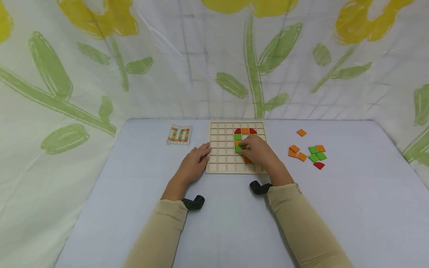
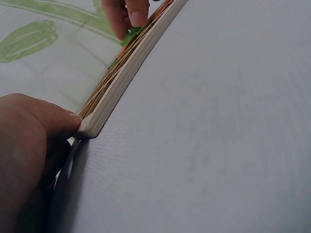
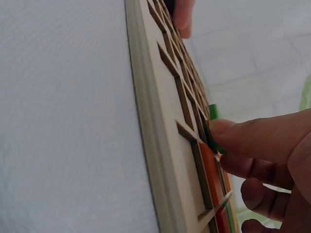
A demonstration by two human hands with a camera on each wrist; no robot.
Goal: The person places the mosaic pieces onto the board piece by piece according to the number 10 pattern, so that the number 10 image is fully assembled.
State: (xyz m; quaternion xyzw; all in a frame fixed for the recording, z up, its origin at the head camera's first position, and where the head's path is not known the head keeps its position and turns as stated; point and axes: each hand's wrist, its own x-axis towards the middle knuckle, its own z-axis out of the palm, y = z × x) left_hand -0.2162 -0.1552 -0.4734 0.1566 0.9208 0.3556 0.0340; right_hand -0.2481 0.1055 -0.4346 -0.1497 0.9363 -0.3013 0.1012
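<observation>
A wooden grid board lies on the table, with red, orange and green tiles set in its right half. My right hand is over that half, pinching a green square tile between thumb and fingers. In the right wrist view the tile stands tilted at the grid's slots, close to an orange tile. My left hand touches the board's left edge with its fingers extended. Its thumb lies at the board's corner in the left wrist view. Part of the tile pattern is hidden under my right hand.
Behind my left hand lies a small pattern card with coloured squares. Right of the board are loose orange tiles, green tiles and a red quarter-round tile. A flowered cloth hangs behind the table.
</observation>
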